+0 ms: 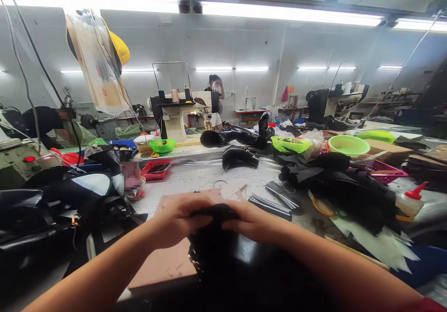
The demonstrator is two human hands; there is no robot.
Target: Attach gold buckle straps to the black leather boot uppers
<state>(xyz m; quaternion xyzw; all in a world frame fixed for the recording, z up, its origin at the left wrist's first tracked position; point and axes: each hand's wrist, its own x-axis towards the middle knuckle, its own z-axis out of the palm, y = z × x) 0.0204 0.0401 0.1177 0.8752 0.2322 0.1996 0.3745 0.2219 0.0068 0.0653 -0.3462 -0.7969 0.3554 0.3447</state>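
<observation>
A glossy black boot upper [240,261] with gold-coloured hardware on its left side lies close to me, its lower part lost in shadow. My left hand [181,216] grips its far end from the left, thumb on top and fingers curled over. From the right, my right hand [253,221] pinches the same end, its thumb close to the left one. Below them is a pinkish-brown board [164,265]. Beyond the hands, another black boot upper [240,157] rests on the white worktable [195,174].
Bundled dark strips [268,207] lie ahead. Black pieces [335,186], a bottle with a red nozzle [412,200] and a green basket [349,145] are at right. More black leather [35,219] fills the left, near a red tray [156,168]. A sewing machine [185,116] and people stand beyond.
</observation>
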